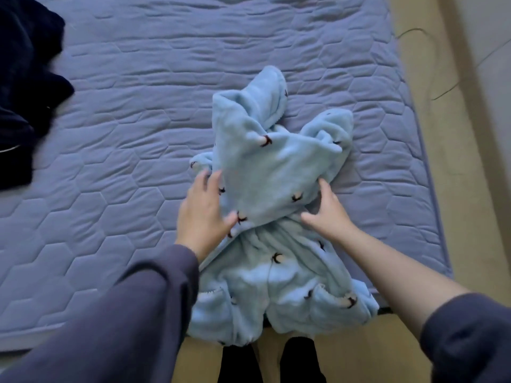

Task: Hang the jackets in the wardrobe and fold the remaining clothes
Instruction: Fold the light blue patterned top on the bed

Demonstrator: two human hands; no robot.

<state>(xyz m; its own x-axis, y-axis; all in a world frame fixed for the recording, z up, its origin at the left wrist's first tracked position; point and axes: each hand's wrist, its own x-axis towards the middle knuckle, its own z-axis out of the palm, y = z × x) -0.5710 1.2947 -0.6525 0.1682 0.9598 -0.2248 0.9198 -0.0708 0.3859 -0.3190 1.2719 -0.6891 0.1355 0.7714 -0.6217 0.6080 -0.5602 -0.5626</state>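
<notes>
fleece (265,167) at bed's (138,128) near edge: looked soft, light, floppy | left hand (203,208), right hand (330,210) lay spread on it | grip fold edges

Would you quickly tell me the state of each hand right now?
Left hand: open, straight fingers against the edge of the blue fleece garment.
Right hand: open, fingers spread, touching the same garment.

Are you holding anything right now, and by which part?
Nothing gripped: left hand and right hand lie open against the side edges of the folded blue fleece garment.
</notes>
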